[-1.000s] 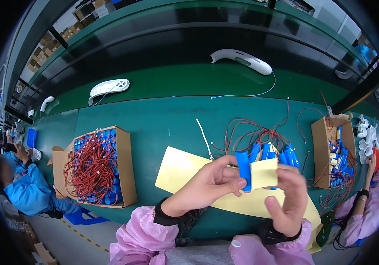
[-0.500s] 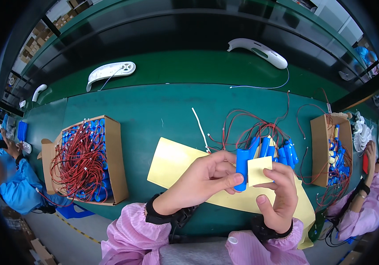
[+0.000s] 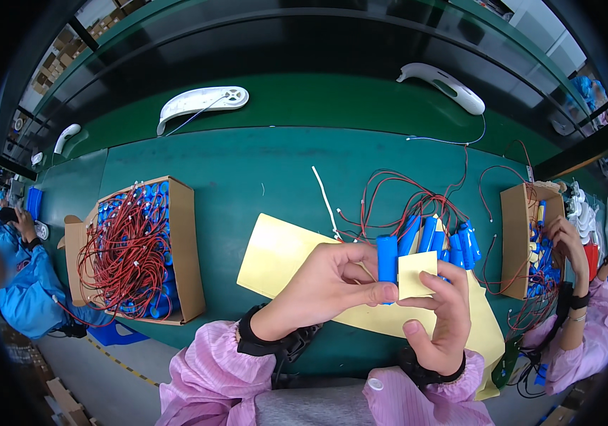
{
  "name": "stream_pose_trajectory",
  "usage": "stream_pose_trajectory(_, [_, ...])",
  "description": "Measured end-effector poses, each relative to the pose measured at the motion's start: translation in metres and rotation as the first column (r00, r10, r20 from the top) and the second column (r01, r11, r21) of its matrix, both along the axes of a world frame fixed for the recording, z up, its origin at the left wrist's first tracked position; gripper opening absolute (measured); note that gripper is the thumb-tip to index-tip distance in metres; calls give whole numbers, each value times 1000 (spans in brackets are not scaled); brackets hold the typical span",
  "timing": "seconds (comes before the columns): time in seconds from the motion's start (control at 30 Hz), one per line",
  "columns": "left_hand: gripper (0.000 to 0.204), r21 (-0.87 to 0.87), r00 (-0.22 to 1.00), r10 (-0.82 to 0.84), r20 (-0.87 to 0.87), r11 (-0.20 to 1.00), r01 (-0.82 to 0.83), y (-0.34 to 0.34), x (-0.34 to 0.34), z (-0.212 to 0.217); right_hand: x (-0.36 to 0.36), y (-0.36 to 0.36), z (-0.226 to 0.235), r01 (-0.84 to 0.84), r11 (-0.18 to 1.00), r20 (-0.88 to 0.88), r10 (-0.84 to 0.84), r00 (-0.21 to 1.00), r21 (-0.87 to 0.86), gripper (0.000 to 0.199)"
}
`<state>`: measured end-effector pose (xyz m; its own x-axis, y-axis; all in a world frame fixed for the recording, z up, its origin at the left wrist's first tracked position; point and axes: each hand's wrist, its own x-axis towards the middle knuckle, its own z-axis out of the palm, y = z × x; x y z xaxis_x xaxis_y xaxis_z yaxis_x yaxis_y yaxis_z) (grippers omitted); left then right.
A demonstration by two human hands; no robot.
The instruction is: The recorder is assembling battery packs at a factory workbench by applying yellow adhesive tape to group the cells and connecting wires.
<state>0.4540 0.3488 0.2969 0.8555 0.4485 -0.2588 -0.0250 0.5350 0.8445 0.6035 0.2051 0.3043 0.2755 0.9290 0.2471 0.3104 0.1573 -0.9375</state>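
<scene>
Firstly, at far left, we list a co-worker in a blue jacket, beside a blue bin. Next, one small white curved piece. On the table, one cardboard box, open, filled with blue cylinders under a tangle of red and black wires. Behind it, one white shell, hollow side showing.

At centre, one yellow sheet, lying partly beneath both forearms; above it, one thin white strip.

We then enter the left hand: fingers closed in a pinch, thumb in front, on one blue cylinder, held upright above the yellow sheet. Just right of the cylinder, one yellow square. The right hand follows: fingers curled and touching the yellow square, thumb standing apart; whether they grip it we cannot tell.

Behind the hands, a group of wired blue cylinders; farther back, a second white shell with a thin pale wire.

At right, a smaller cardboard box of blue and yellow pieces, a co-worker's hand at its right side, and lastly a pink sleeve.
</scene>
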Motion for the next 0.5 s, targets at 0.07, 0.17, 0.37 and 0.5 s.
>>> stream_pose_trajectory(0.07, [25, 5, 1000, -4, -2, 1000, 4, -1, 0, -2, -2, 1, 2, 0, 1000, 32, 1, 999, -23, 53])
stream_pose_trajectory(0.17, [23, 39, 999, -12, -32, 999, 13, -2, -1, -2, -2, 3, 5, -44, 994, 293, 71, 953, -100, 56])
stream_pose_trajectory(0.37, [23, 114, 998, -23, -64, 993, 31, -10, 2, 3, 5, -1, 13, 79, 995, 438, -44, 898, -61, 55])
stream_pose_trajectory(0.5, [31, 41, 1000, 22, 5, 999, -22, -4, -6, 1, 15, -8, 9, 326, 945, 424, -298, 855, 7, 49])
